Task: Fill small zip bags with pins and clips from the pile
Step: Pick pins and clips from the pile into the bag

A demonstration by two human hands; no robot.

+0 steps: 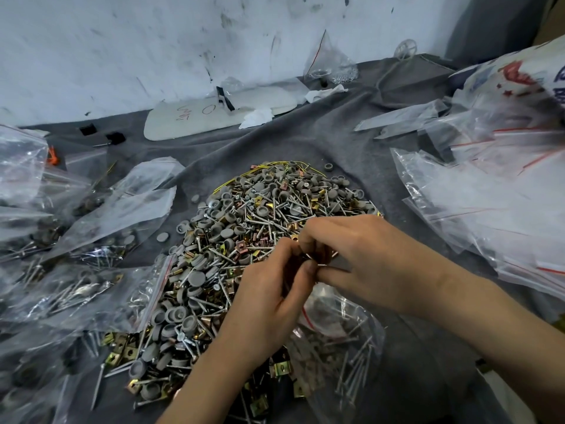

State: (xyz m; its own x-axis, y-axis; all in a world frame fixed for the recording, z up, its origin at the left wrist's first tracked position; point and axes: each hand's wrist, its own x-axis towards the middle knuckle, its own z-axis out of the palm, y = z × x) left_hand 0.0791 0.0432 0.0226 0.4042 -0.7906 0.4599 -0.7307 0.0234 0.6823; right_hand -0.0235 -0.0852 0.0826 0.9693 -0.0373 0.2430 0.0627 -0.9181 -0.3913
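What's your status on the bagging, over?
Left hand and right hand pinch clips over pile. Part-filled zip bag beneath right hand. Filled bags crowd left.

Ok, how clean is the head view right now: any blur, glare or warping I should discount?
Head view: the pile and the left hand and right hand, pinching clips, are fairly sharp at centre; the filled bags at the left edge smear into blur; the empty bags at right carry white glare; the wall bows from wide-angle distortion; light is even, shadows soft.
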